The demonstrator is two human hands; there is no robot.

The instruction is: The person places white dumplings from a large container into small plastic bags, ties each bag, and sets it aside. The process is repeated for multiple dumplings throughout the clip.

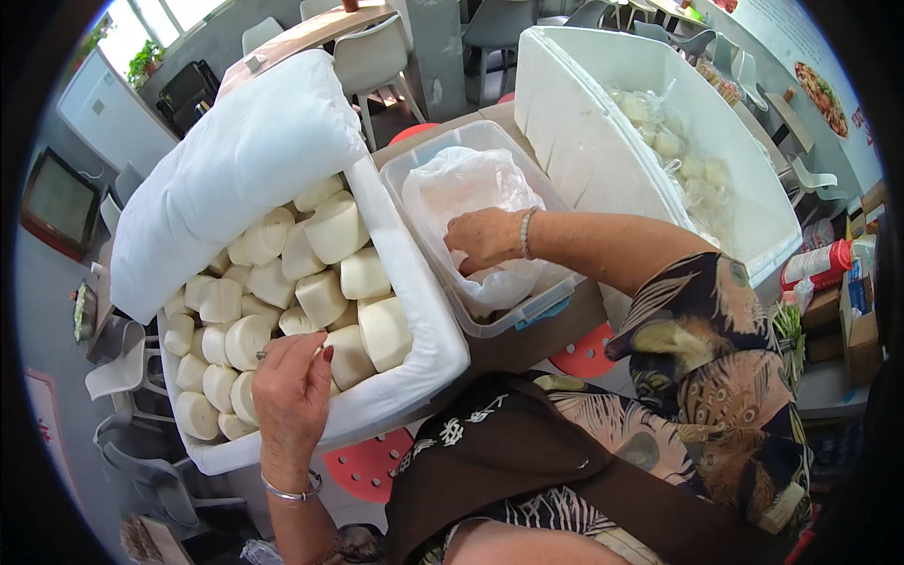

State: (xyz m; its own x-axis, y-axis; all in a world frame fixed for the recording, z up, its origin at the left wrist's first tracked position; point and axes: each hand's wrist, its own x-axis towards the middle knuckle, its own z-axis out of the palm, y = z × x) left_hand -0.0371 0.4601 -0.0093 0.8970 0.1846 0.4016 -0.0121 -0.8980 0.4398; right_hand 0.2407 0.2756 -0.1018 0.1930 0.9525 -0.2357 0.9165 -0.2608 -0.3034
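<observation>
You're resting your left hand [292, 391], fingers curled, on the steamed buns [320, 297] while your right hand [485, 240] is apparently gripping the plastic bag [461, 188] in the clear tub [414, 169].

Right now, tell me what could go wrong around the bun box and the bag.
1. The left hand reaches among tightly packed white buns; soft ones may dent.
2. The right hand is in a thin plastic bag; it could tear.
3. The white cushion leans over the foam box and might slide off.
</observation>
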